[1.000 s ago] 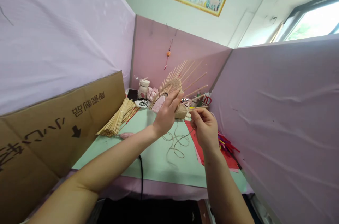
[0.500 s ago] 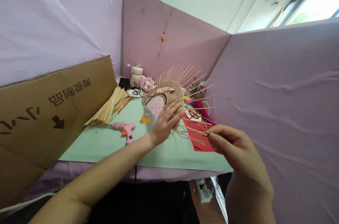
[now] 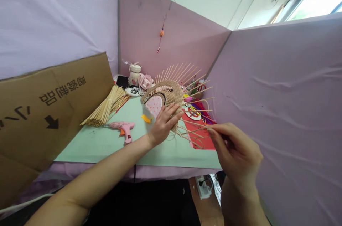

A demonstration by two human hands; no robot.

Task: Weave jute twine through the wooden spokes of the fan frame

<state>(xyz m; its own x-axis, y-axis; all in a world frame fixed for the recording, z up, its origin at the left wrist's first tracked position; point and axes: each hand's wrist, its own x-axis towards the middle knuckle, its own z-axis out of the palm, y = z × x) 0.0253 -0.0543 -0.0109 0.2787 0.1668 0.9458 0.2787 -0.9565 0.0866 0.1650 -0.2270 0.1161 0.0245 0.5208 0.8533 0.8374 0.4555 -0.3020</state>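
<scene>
A half-round woven piece (image 3: 175, 92) of tan twine rests on the table, with thin sticks (image 3: 197, 98) fanning out from its rim. Its inner part is a pale pink patterned panel (image 3: 154, 107) with a dark border. My left hand (image 3: 163, 126) lies over the weave's near side, fingers stretched flat against it. To the right, my right hand (image 3: 235, 147) pinches a strand of twine (image 3: 199, 128) between thumb and forefinger, pulled out from the weave beside the lowest sticks. Loose loops of twine hang below the weave. The strand's end in my palm is hidden.
A pink glue gun (image 3: 123, 128) lies left of my left hand, near an orange piece (image 3: 145, 118). Behind it is a tied stick bundle (image 3: 107, 108) against a cardboard sheet (image 3: 66, 112). A red sheet (image 3: 196, 138), scissors and a white jar (image 3: 134, 74) are farther back.
My right hand has moved slightly up and left, and the pinched strand now lies closer to the sticks. The left hand stays on the weave. The whole view has shifted a little.
</scene>
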